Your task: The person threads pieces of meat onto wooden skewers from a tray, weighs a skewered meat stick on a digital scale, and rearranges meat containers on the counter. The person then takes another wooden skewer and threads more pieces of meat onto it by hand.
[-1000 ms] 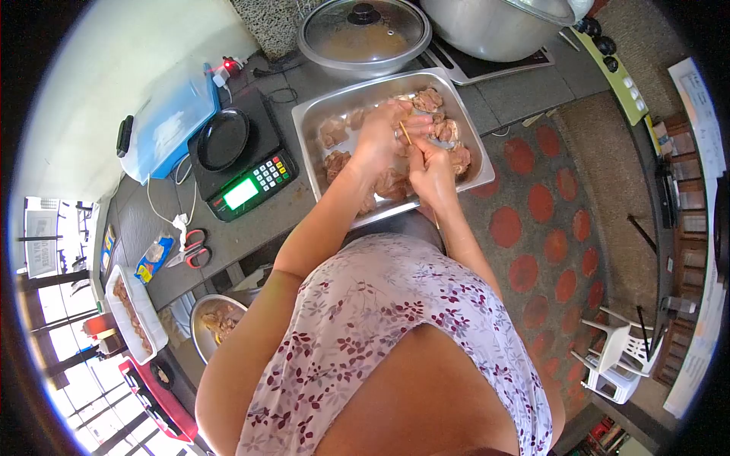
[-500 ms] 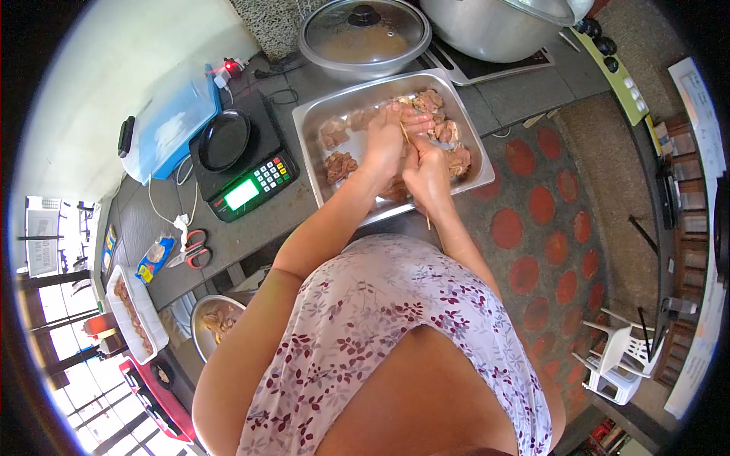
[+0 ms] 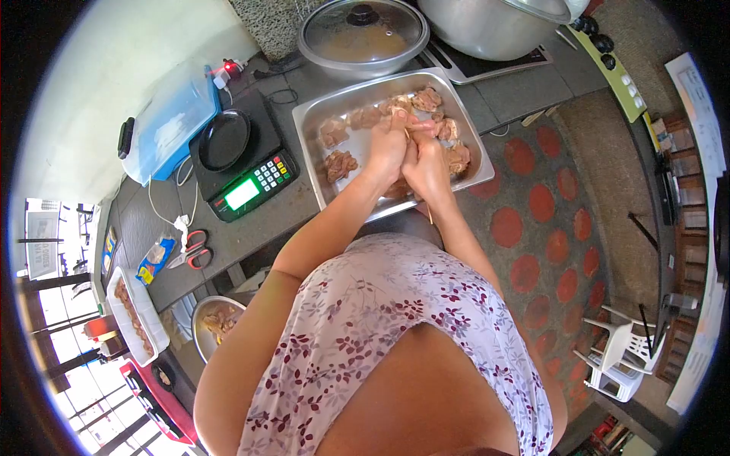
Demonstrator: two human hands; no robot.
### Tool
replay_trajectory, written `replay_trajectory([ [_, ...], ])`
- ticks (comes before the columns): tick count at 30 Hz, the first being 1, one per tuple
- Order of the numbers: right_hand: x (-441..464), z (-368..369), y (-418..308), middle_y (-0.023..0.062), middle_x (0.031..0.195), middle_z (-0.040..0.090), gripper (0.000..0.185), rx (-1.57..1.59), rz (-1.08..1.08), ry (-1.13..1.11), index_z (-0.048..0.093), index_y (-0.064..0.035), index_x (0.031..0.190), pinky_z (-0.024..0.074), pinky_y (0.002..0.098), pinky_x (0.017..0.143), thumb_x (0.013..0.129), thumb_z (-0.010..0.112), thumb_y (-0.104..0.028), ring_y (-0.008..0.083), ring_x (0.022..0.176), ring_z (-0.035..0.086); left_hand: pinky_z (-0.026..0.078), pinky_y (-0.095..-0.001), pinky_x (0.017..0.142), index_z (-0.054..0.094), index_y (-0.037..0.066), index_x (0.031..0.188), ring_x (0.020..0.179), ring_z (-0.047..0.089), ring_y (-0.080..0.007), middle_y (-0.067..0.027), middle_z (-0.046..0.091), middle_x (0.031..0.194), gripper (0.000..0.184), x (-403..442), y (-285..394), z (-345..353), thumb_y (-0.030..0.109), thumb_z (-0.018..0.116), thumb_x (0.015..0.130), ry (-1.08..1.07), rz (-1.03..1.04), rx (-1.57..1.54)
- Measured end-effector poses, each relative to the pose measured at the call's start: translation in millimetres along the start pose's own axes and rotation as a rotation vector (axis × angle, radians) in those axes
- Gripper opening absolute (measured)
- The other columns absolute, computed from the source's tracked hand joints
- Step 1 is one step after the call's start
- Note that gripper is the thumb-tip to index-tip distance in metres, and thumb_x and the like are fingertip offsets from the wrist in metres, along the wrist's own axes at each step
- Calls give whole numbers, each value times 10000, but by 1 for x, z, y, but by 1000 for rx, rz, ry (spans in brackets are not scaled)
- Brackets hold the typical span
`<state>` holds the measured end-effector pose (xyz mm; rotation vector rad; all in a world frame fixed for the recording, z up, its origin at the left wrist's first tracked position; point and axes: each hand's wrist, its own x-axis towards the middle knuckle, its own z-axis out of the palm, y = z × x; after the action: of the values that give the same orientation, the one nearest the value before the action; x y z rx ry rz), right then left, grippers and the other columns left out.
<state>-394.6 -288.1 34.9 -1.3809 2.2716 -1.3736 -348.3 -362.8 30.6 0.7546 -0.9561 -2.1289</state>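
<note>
A steel tray [image 3: 465, 112] holds several portions of raw meat [image 3: 340, 164] around its floor. Over its middle, my left hand [image 3: 388, 146] is closed, fingers wrapped around meat at the upper end of a thin wooden skewer [image 3: 431, 216]. Beside it, touching, my right hand [image 3: 427, 166] grips the skewer; the lower end sticks out below that hand past the tray's near rim. Most of the skewer and the meat between my hands are hidden by my fingers. More meat pieces [image 3: 427, 99] lie beyond and to the right of my hands.
Left of the tray stands a digital scale [image 3: 242, 194] with a black dish [image 3: 224, 140]. Scissors [image 3: 199, 251] lie near the counter's edge. A lidded pot [image 3: 363, 45] and a large metal pot [image 3: 494, 30] stand behind. A white tray [image 3: 156, 323] and bowl [image 3: 205, 346] hold meat at lower left.
My left hand's fingers have curled from stretched out flat to closed around the meat. My right hand stays on the skewer, shifted very slightly.
</note>
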Motion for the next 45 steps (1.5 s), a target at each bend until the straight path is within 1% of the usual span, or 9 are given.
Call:
replay_trajectory([
  [6,-2,-5,5,269,711,591,150,26,30,-25,601,22,768,454,508,633,797,489,-73,444,710,588,481,-420,868,445,-30,1076,954,608,-332,-271,606,1040,318,17,7,-13,250,320,993,-179,-127,-31],
  [20,4,2,19,296,807,587,156,44,-9,5,595,41,835,454,475,656,791,489,-64,442,784,580,466,-382,871,497,-22,1014,997,596,-300,-214,622,974,193,5,1,3,98,362,946,72,-184,30],
  [25,-5,-29,15,202,751,616,268,320,7,-53,570,60,904,469,390,611,926,455,-181,311,712,616,443,-372,902,479,9,1019,1020,587,-293,-215,615,1046,205,24,32,-9,158,346,973,-161,27,36],
  [26,-14,-37,5,107,671,605,347,654,460,-214,569,34,966,454,293,523,969,415,-278,168,588,576,438,-383,916,472,10,1028,1026,585,-298,-227,606,1077,227,23,41,-6,181,329,982,-132,-9,20],
  [29,-35,-44,6,50,617,586,369,610,487,-367,567,16,1001,404,220,447,975,409,-317,95,479,507,431,-403,931,460,15,1038,1045,579,-304,-254,576,1149,281,24,42,-8,242,299,998,-120,-21,63],
  [34,-45,-42,15,-13,519,458,398,797,504,-353,618,26,874,301,207,388,977,426,-307,72,391,377,430,-388,913,494,17,1034,1062,578,-309,-240,576,1162,306,26,49,-3,274,334,994,-197,78,41],
  [36,-45,-42,10,-27,547,430,339,1253,616,-392,623,23,900,268,204,386,970,450,-261,59,420,357,428,-388,917,505,16,1025,1070,576,-310,-245,575,1161,306,19,53,4,277,351,990,-242,44,23],
  [39,-48,-40,18,2,636,530,276,1492,634,-483,633,12,924,339,211,428,954,487,-220,70,507,453,450,-372,903,511,-6,1008,1029,597,-292,-238,597,1111,315,12,56,12,262,348,992,-273,35,20],
  [45,-55,-25,-4,63,739,639,218,472,176,86,644,35,866,442,248,605,931,498,-113,96,678,547,453,-375,915,519,-43,1015,1001,610,-295,-253,599,1093,342,7,48,14,269,382,985,-202,150,83],
])
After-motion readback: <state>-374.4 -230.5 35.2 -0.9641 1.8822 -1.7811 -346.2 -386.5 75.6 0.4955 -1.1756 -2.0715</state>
